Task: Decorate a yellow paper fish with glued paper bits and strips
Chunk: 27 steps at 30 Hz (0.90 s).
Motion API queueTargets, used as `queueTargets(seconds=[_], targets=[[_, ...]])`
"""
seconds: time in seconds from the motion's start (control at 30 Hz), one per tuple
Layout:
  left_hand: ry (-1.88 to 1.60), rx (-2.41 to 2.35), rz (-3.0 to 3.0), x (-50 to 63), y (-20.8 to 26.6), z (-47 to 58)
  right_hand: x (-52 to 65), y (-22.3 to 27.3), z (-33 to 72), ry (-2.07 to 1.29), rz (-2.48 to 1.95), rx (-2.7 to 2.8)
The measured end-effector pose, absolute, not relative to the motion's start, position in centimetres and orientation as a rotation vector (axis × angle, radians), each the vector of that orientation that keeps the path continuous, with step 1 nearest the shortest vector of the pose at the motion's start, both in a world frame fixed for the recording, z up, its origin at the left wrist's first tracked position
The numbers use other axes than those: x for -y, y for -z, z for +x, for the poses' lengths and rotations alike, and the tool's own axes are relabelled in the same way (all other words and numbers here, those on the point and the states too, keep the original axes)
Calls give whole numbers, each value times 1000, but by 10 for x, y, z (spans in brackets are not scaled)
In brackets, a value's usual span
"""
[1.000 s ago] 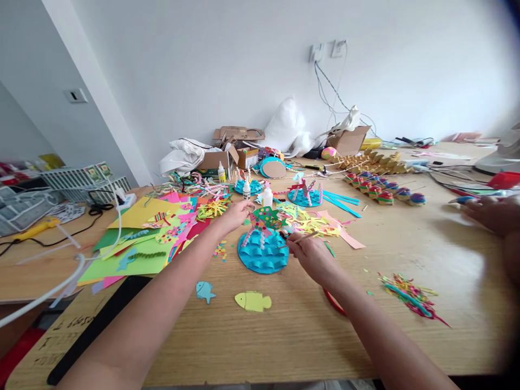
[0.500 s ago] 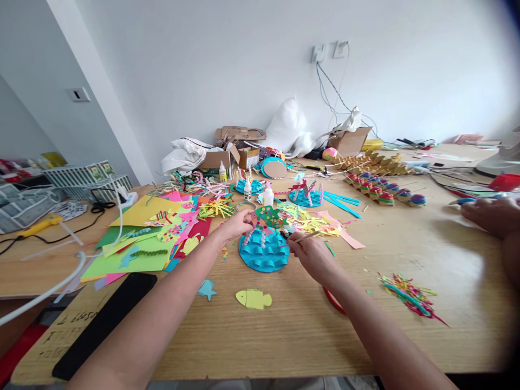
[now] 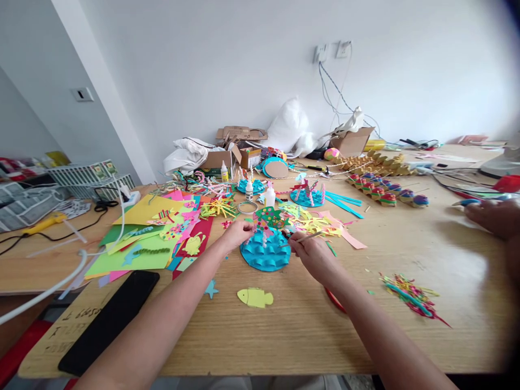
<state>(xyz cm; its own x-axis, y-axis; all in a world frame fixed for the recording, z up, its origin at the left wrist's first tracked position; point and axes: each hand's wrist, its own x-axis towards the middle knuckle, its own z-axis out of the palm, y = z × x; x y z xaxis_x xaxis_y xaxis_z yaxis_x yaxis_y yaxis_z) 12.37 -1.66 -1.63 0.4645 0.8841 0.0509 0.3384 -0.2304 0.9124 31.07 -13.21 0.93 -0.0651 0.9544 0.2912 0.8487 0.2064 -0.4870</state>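
A round blue base (image 3: 266, 261) covered in curled paper waves lies before me, with pale pink twisted stems and a green spotted paper fish (image 3: 270, 216) at its back. My left hand (image 3: 238, 234) is closed at the base's left rear, fingertips pinched beside a twisted stem; what they grip is hidden. At the right rim, my right hand (image 3: 311, 252) is closed around a thin wooden stick (image 3: 311, 236). Nearer to me lie a yellow-green paper fish (image 3: 255, 297) and a blue paper star (image 3: 211, 288).
Coloured paper sheets (image 3: 134, 254) and a black phone-shaped slab (image 3: 109, 322) lie left. Glue bottles (image 3: 270, 196) and another decorated blue base (image 3: 306, 199) stand behind. Thin coloured scraps (image 3: 410, 297) lie right, and another person's hand (image 3: 489, 216) rests at the far right.
My left hand has moved down from the green fish's edge to the stems at the base's left rear. The right hand keeps its stick in nearly the same place.
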Motion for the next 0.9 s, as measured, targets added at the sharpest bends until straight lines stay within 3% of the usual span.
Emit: queueTargets(seconds=[0.53,0.9], targets=[[-846,-1107,1802,22,23,119,130,-10,308,-235,-1691,1927],[-906,-897,1581,27,6,123,129,-10,308,-222,-1669,1924]])
